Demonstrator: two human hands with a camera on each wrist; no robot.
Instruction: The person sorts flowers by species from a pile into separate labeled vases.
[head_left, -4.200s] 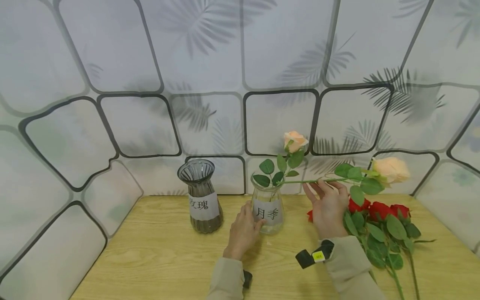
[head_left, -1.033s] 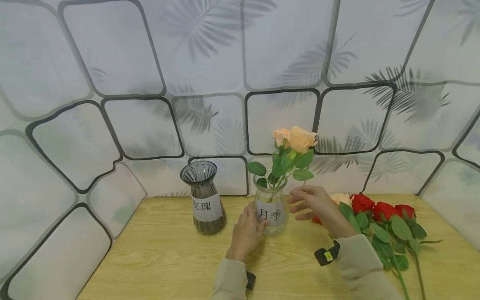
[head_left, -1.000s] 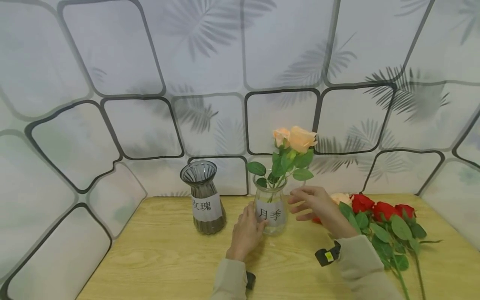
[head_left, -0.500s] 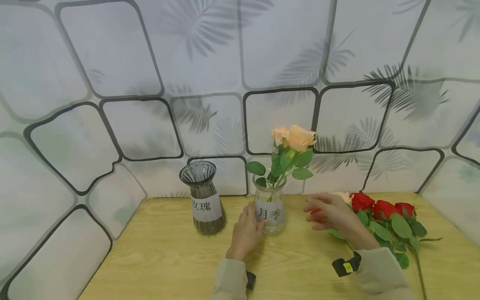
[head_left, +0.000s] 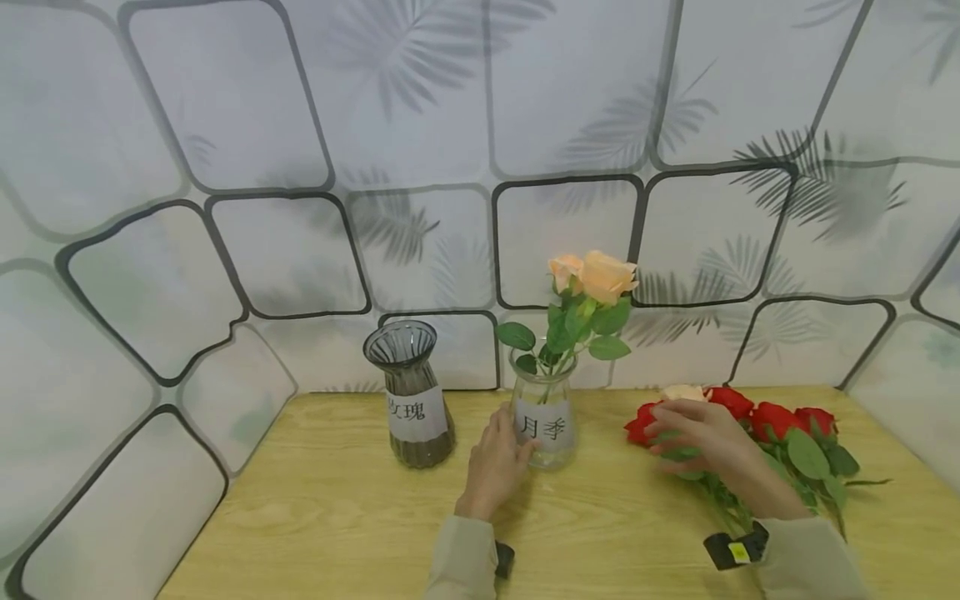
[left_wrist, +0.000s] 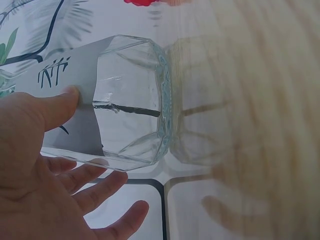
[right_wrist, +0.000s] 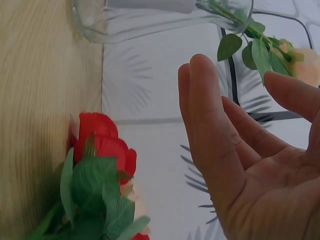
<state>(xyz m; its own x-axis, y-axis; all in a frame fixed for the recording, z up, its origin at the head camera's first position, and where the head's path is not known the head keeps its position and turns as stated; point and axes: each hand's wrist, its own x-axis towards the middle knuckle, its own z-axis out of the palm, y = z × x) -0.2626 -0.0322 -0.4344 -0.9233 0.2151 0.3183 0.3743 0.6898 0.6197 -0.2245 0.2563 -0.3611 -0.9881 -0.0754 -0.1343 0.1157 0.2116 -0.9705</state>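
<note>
A clear glass vase [head_left: 555,457] with a white handwritten label stands upright, and two peach roses [head_left: 607,277] with green leaves rise from its mouth. My left hand [head_left: 495,467] holds the vase from its left side, thumb [left_wrist: 62,107] against the label and fingers behind the glass. My right hand [head_left: 716,450], fingers loose and nothing in them, hovers over the flowers lying at the right. Close to its fingertips is a red rose [head_left: 641,423], seen also as a red bloom [right_wrist: 102,140] in the right wrist view. The hand hides part of the pile's stems.
A grey ribbed glass vase [head_left: 422,450] with a different label and no flowers stands left of the clear one. More red roses [head_left: 772,421] and a peach rose [head_left: 684,392] lie on the wooden table [head_left: 330,508]. A patterned wall covering [head_left: 420,108] rises directly behind.
The second peach rose, earlier lying across the vase mouth at my right hand, now stands in the vase. That hand has since moved right and nearer, over the flower pile. My left hand stays put.
</note>
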